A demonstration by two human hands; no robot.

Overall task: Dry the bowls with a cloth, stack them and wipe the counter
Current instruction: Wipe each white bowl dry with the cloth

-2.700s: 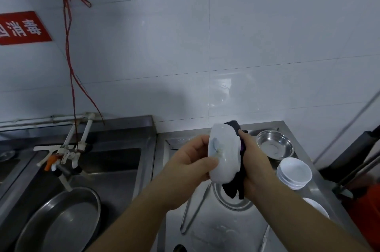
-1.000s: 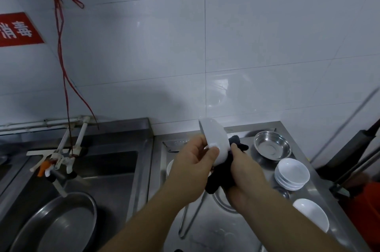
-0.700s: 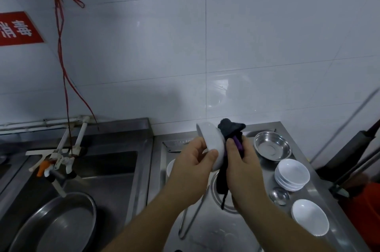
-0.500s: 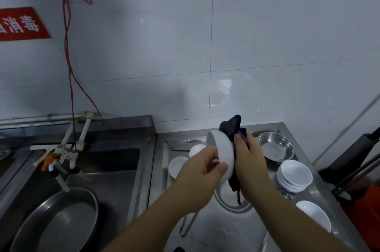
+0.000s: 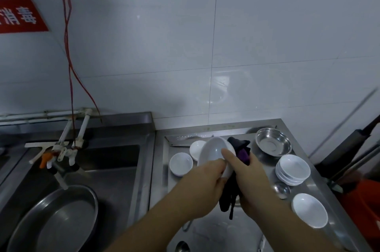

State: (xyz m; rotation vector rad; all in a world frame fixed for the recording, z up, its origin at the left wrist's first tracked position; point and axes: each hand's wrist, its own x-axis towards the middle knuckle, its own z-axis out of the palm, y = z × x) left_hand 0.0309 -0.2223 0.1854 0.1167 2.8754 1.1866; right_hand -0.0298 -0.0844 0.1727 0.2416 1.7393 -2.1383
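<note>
- A white bowl [image 5: 213, 152] is held tilted just right of the frame's centre, above the steel counter [image 5: 207, 229], its hollow turned toward the camera.
- The left hand [image 5: 202, 188] is closed around the bowl's lower rim, fingers curled under it from the left.
- The right hand [image 5: 249, 179] is closed on a dark cloth [image 5: 239, 149] with a purple patch; its forefinger is pressed inside the bowl, and the cloth is bunched behind the bowl's right edge, with a tail hanging below the hands.
- Two small white bowls [image 5: 181, 163] are seen on the counter just left of the held bowl, touching or nearly touching each other, near the counter's left rim.
- A stack of white bowls [image 5: 293, 169] is placed at the right of the frame, close to the counter's right edge.
- A steel bowl [image 5: 273, 144] is set behind the stack, in the counter's back right corner beside the tiled wall [image 5: 226, 46].
- A single white bowl [image 5: 310, 212] is found in the lower right, near the right edge; a small steel cup [image 5: 282, 190] lies between it and the stack.
- Bare counter surface is left open in the lower centre of the frame, below the forearms.
- A sink [image 5: 115, 169] is seen in the left half, divided from the counter by a raised steel rim, with a large steel basin [image 5: 55, 221] in its lower left part.
- A tap [image 5: 59, 155] is mounted over the sink's back edge, and a red cord [image 5: 71, 66] hangs down to it from the upper left.
</note>
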